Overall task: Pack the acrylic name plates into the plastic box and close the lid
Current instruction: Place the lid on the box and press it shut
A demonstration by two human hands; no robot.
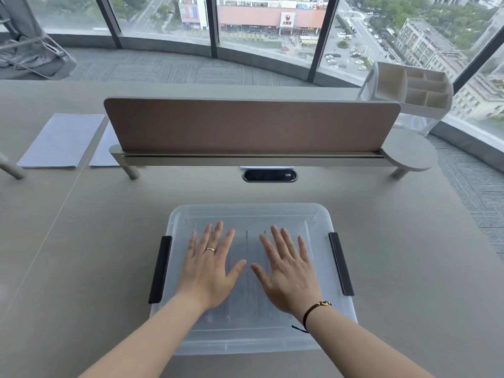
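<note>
Now both hands (249,271) flat atop box lid (249,214).

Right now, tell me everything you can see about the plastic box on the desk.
The plastic box is clear, rectangular with rounded corners, and sits on the grey desk before the divider. Its translucent lid is on. A black latch flanks each short side. The left hand and right hand lie flat on the lid, fingers spread. Faint upright lines show through; contents unclear.
</note>
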